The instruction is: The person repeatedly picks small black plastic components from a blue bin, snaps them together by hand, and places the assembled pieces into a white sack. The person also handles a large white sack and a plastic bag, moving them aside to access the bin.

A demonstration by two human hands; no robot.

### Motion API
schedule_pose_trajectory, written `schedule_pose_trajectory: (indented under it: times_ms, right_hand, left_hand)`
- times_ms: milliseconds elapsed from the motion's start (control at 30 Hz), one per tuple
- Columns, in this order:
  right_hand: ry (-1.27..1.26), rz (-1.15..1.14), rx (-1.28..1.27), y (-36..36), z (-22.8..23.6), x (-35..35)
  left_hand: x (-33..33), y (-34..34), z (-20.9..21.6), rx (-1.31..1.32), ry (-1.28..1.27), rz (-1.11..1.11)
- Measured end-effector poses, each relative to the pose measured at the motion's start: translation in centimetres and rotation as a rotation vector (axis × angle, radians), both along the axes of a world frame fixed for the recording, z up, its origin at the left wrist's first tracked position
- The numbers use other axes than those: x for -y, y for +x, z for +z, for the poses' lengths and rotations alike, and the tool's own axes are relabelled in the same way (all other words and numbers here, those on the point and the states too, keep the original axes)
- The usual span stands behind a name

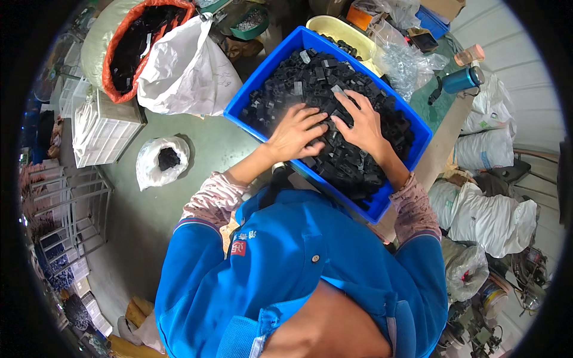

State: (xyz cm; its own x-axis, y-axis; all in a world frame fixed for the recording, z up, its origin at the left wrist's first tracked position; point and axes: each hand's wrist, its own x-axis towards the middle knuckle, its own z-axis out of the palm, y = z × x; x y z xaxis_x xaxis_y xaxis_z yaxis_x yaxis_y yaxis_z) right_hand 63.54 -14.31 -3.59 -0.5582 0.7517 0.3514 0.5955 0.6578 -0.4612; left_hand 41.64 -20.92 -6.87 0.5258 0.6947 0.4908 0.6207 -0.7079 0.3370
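A blue plastic bin point(421, 132) stands tilted across my view, heaped with small black plastic parts point(353, 170). A few lighter grey pieces lie among them. My left hand point(298, 130) rests on the heap near the bin's front left side, its fingers apart. Across from it, my right hand point(362, 122) lies on the parts with thumb and fingers spread. One grey piece point(338, 90) sits at the right fingertips; whether they touch it I cannot tell. The parts under both palms are hidden.
Behind the bin is a cream tub point(327, 24) with more dark parts. A blue bottle point(459, 80) and clear plastic bags point(412, 65) stand to the right. On the left are a white sack point(185, 71), a small white bag point(156, 162) on the floor and a white crate point(110, 134).
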Motion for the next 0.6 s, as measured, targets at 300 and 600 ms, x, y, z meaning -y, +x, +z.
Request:
schedule_pose_trajectory:
  times_ms: [300, 600]
  right_hand:
    - [-0.083, 0.026, 0.011, -8.8, -1.7, -1.6]
    - [-0.124, 0.057, 0.067, -13.6, 0.3, -2.9]
  left_hand:
    - [-1.8, -6.2, -0.6, 0.093, -0.104, 0.279]
    - [-1.9, -8.6, -1.0, 0.317, -0.166, 0.463]
